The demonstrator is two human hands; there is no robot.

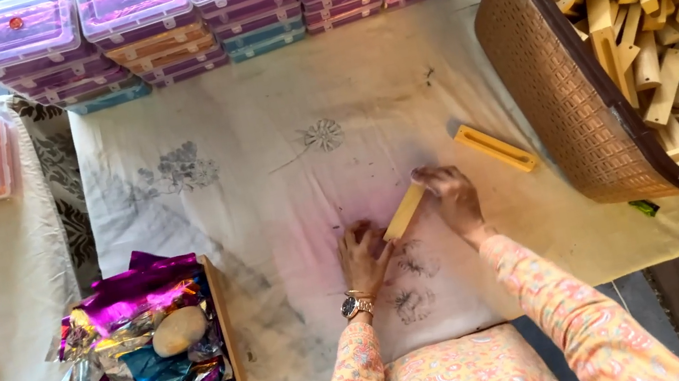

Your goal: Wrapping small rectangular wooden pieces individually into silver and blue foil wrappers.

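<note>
A flat yellow wooden block [404, 212] lies tilted on the white cloth, one end under the left hand's fingers, the other at the right hand's fingertips. A second yellow block [495, 148], long with a slot along it, lies flat near the basket, apart from both hands

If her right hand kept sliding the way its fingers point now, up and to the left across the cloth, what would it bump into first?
The right hand already touches the wooden block. Past that lies bare stained cloth, then probably the stacked plastic boxes at the far edge.
</note>
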